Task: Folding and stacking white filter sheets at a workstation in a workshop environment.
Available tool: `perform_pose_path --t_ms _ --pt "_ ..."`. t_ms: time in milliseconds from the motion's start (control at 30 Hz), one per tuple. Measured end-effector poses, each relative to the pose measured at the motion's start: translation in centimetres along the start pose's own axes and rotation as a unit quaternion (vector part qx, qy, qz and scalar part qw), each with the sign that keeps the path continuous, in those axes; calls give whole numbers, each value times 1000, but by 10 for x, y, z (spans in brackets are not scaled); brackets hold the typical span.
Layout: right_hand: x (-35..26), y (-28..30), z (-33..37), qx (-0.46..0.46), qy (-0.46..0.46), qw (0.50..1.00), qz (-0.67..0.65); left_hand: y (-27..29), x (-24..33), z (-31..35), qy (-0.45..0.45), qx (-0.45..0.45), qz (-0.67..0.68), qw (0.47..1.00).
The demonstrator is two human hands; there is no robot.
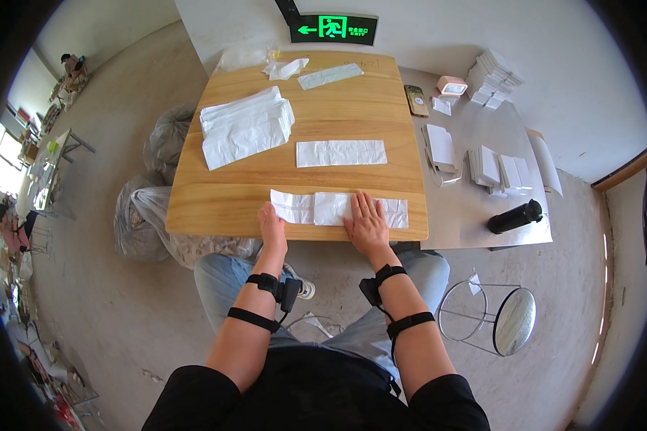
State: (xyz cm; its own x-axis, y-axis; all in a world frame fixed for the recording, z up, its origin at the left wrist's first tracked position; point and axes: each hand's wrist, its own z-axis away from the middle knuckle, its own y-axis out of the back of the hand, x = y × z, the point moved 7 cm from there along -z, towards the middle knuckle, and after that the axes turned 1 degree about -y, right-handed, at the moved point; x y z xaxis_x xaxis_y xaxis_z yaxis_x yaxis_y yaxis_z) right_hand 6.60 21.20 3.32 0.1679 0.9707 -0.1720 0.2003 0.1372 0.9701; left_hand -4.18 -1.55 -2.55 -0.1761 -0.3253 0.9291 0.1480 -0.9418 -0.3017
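A long strip of thin, wrinkled white sheet (292,207), paper or plastic, lies across the near edge of the wooden table. Its left end is lifted a little, and my left hand (271,226) pinches it at the lower corner. A white, flat rectangular piece (333,209) covers the strip's middle; whether it is a fold or a separate piece I cannot tell. My right hand (367,221) presses flat over its right side, fingers stretched out. Farther up lies another flat white strip (341,153). To its left rests a thick stack of white sheets (246,128).
The wooden table (352,115) also bears a pale strip (330,75) and a crumpled white piece (286,69). On the metal side table (482,215) are a black bottle (515,217), a phone (416,101) and white stacks (493,77). A round stool (515,322) stands right; filled plastic bags (142,223) lie left.
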Motion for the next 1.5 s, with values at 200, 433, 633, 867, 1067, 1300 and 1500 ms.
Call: perform_pose_path --t_ms 200,433,633,867,1067,1300,1500 --pt "-3 8 -2 48 -1 998 -48 8 -1 1 -36 -8 -42 998" --pt "34 23 15 38 -4 999 -4 -17 20 10 -47 -6 -67 997" --pt "50 17 23 48 -22 999 -3 -116 47 75 -300 -171 -324 881" --pt "52 20 22 64 -39 997 -30 -161 -4 100 -400 -245 -556 685" --pt "53 21 23 63 -42 996 -36 -164 -19 105 -431 -258 -573 648" --pt "52 24 23 77 -38 995 -43 -169 -26 107 -417 -282 -570 649" --pt "50 26 23 94 -32 994 -49 -169 -31 104 -392 -283 -570 664"
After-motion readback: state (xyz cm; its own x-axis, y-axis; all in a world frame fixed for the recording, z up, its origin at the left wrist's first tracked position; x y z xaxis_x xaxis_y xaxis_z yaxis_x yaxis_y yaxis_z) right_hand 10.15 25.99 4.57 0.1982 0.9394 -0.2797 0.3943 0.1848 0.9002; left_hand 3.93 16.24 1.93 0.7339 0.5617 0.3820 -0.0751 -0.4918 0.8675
